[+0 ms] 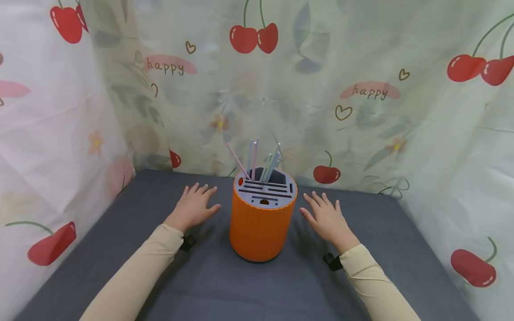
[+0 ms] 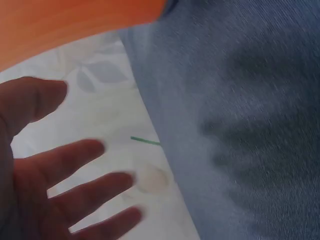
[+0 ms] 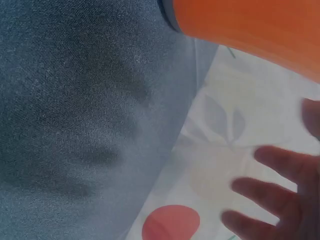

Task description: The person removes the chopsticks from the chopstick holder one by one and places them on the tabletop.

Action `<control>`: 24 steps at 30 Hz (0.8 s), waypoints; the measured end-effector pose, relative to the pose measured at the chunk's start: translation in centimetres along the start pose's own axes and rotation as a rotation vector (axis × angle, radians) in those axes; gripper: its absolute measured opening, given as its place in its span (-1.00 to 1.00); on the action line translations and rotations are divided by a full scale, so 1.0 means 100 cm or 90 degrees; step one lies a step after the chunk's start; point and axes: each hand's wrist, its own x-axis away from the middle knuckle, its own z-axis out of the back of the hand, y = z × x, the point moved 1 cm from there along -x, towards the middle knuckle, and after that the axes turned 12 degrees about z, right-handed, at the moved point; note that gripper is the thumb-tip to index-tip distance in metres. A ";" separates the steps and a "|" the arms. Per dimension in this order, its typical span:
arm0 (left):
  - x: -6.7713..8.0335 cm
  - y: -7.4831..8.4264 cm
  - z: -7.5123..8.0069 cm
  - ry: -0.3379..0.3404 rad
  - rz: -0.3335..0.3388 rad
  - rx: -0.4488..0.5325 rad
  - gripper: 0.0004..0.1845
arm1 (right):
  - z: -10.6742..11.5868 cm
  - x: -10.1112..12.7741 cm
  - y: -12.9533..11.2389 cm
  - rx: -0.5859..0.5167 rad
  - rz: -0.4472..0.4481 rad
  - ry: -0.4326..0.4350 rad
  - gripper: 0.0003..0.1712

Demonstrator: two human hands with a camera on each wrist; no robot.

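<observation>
An orange ribbed cylinder holder (image 1: 260,225) with a grey slotted lid (image 1: 266,191) stands upright in the middle of a dark grey cloth-covered table (image 1: 225,285). Several thin pastel straws (image 1: 257,161) stick up from the opening at its back. My left hand (image 1: 195,206) hovers flat just left of the holder, fingers spread and straight, holding nothing. My right hand (image 1: 324,215) sits the same way just right of it. The left wrist view shows the spread fingers (image 2: 75,165) beside the orange wall (image 2: 75,25). In the right wrist view, fingers (image 3: 270,190) lie under the orange wall (image 3: 250,25).
Cherry-printed plastic sheeting (image 1: 361,98) walls in the table on the left, back and right. Grey cloth stretches in front of the holder between my beige sleeves (image 1: 136,276).
</observation>
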 end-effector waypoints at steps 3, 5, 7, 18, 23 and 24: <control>0.001 0.002 0.002 -0.091 0.004 0.043 -0.38 | -0.001 0.002 0.000 -0.034 0.010 -0.043 -0.35; 0.002 0.003 0.001 -0.145 0.012 0.066 -0.41 | 0.000 0.002 0.000 -0.054 0.018 -0.072 -0.38; 0.002 0.004 0.001 -0.182 0.017 0.080 -0.43 | 0.000 0.003 0.000 -0.069 0.022 -0.099 -0.42; 0.001 0.002 0.006 -0.211 -0.003 0.127 -0.49 | 0.012 0.002 0.003 -0.180 0.005 -0.088 -0.57; 0.000 0.006 0.028 -0.179 -0.024 0.187 -0.52 | 0.032 -0.005 0.001 -0.224 0.000 -0.038 -0.56; 0.001 0.008 0.036 -0.172 -0.029 0.207 -0.51 | 0.038 -0.007 0.000 -0.241 -0.001 -0.024 -0.56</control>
